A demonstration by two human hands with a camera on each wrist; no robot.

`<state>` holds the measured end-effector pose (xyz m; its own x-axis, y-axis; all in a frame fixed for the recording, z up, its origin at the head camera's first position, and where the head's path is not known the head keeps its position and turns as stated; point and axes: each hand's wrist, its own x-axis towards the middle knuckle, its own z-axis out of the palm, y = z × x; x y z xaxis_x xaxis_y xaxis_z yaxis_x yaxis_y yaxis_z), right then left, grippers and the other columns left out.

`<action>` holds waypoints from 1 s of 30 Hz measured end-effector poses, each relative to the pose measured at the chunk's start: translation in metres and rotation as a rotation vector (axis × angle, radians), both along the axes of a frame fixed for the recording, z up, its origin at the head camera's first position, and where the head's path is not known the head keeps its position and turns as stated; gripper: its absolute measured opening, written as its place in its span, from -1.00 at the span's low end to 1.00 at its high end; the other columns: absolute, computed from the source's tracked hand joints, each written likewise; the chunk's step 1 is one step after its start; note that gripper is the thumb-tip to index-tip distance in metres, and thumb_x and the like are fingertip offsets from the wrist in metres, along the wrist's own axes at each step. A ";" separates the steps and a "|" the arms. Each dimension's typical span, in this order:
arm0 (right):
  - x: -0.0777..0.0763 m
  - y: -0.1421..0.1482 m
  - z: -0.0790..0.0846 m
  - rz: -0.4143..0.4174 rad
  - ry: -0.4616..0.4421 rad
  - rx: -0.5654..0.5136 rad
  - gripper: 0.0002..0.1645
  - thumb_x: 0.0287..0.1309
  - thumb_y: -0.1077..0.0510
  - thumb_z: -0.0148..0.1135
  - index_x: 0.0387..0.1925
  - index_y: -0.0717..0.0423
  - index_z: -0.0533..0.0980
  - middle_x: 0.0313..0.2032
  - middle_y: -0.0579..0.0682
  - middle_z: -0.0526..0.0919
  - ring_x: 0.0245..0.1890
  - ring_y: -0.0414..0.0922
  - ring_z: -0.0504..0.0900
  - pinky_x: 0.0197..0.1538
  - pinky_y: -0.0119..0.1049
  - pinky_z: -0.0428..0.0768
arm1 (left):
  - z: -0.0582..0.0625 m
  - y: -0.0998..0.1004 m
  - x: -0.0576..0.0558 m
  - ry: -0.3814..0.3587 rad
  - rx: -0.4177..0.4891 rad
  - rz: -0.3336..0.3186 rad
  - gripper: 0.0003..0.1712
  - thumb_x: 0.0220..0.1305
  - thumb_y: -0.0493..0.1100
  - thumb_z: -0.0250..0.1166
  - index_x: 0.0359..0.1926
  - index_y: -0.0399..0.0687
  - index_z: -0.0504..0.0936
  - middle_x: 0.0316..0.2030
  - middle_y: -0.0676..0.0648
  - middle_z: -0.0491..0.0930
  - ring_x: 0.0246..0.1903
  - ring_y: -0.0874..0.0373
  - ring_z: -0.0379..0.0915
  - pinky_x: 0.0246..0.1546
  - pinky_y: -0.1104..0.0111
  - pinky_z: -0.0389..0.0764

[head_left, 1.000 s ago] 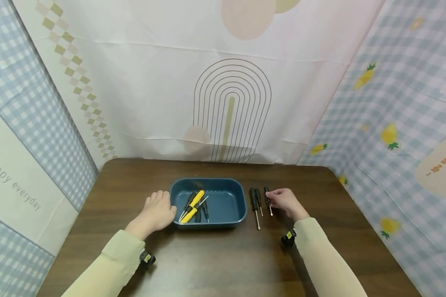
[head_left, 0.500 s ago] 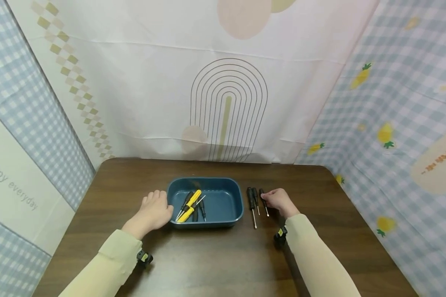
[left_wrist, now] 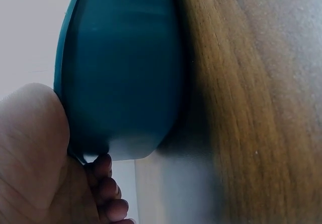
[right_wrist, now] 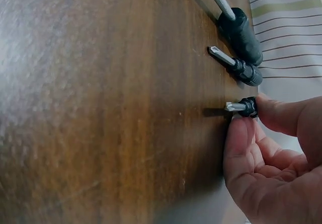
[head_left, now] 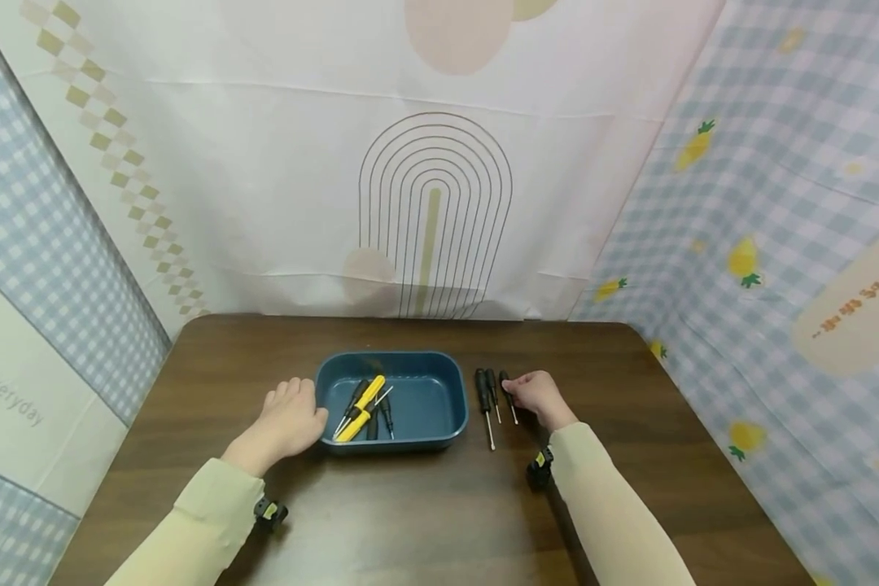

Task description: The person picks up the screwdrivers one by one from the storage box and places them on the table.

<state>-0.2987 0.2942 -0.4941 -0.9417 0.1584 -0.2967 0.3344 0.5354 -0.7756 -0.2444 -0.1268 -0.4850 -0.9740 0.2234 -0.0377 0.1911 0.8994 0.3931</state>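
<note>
Fingertips (right_wrist: pixel 241 133) of the right hand (head_left: pixel 538 399) pinch the small black screwdriver (head_left: pixel 508 394), rightmost of three lying side by side on the brown table (head_left: pixel 410 505), just right of centre in the head view. At centre left, the left hand (head_left: pixel 286 419) rests against the blue tray's (head_left: pixel 450 407) left wall, fingers relaxed; yellow-handled screwdrivers (head_left: pixel 359 404) lie inside.

In the right wrist view the right hand (right_wrist: pixel 274 158) hides most of the small black screwdriver (right_wrist: pixel 241 106), the largest screwdriver (right_wrist: pixel 236 27) is cut off at 12 o'clock, and the blue tray (left_wrist: pixel 121 73) fills the blurred left wrist view, its contents hidden.
</note>
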 end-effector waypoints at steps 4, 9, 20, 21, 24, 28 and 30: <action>-0.005 -0.009 0.001 -0.017 0.018 -0.034 -0.74 0.23 0.20 0.26 -0.32 0.40 0.64 -0.09 0.22 0.61 -0.28 -0.06 0.64 -0.09 -0.13 0.60 | 0.004 -0.005 0.000 0.008 0.005 0.007 -0.50 0.26 -0.05 0.12 -0.02 -0.43 0.37 -0.22 -0.22 0.35 -0.16 -0.14 0.22 -0.09 -0.01 0.26; -0.007 -0.019 0.000 -0.013 0.023 -0.039 -0.77 0.20 0.23 0.28 -0.33 0.42 0.64 -0.17 0.18 0.63 -0.33 -0.11 0.62 -0.17 -0.21 0.61 | 0.007 -0.011 0.002 0.009 -0.015 0.011 -0.48 0.26 -0.05 0.13 0.00 -0.46 0.37 -0.20 -0.25 0.37 -0.15 -0.16 0.24 -0.07 -0.04 0.27; 0.002 -0.005 0.001 0.005 0.005 0.007 -0.71 0.24 0.19 0.24 -0.32 0.43 0.63 -0.22 0.17 0.62 -0.37 -0.12 0.63 -0.20 -0.20 0.61 | 0.001 0.003 0.005 0.012 -0.029 0.005 -0.47 0.27 -0.03 0.11 0.04 -0.44 0.37 -0.18 -0.23 0.36 -0.13 -0.13 0.24 -0.03 -0.01 0.28; 0.003 -0.002 0.002 0.002 0.001 0.015 -0.71 0.24 0.19 0.24 -0.32 0.43 0.63 -0.20 0.18 0.62 -0.37 -0.12 0.63 -0.19 -0.20 0.61 | 0.000 0.005 0.004 0.012 -0.029 0.001 -0.47 0.27 -0.03 0.11 0.03 -0.43 0.37 -0.18 -0.22 0.36 -0.13 -0.13 0.24 -0.03 -0.01 0.28; 0.007 0.002 0.003 -0.002 0.001 0.029 -0.71 0.25 0.20 0.23 -0.30 0.45 0.63 -0.21 0.20 0.63 -0.40 -0.12 0.61 -0.22 -0.20 0.60 | -0.002 0.009 0.002 0.006 -0.025 -0.009 -0.48 0.27 -0.02 0.11 0.03 -0.42 0.38 -0.20 -0.19 0.35 -0.14 -0.11 0.23 -0.04 0.01 0.28; 0.006 -0.002 0.004 0.000 0.004 0.013 -0.71 0.23 0.21 0.24 -0.30 0.47 0.62 -0.26 0.17 0.63 -0.43 -0.12 0.60 -0.25 -0.22 0.61 | -0.001 0.006 0.001 -0.002 -0.020 -0.003 -0.49 0.27 -0.02 0.10 0.01 -0.40 0.38 -0.22 -0.18 0.33 -0.15 -0.11 0.22 -0.05 0.02 0.27; 0.003 -0.006 0.004 0.002 0.007 0.017 -0.70 0.23 0.19 0.26 -0.32 0.45 0.63 -0.30 0.15 0.63 -0.43 -0.13 0.59 -0.25 -0.23 0.61 | 0.001 0.001 0.000 0.000 -0.019 0.002 -0.49 0.27 -0.02 0.10 0.02 -0.41 0.37 -0.21 -0.18 0.33 -0.14 -0.11 0.22 -0.05 0.02 0.27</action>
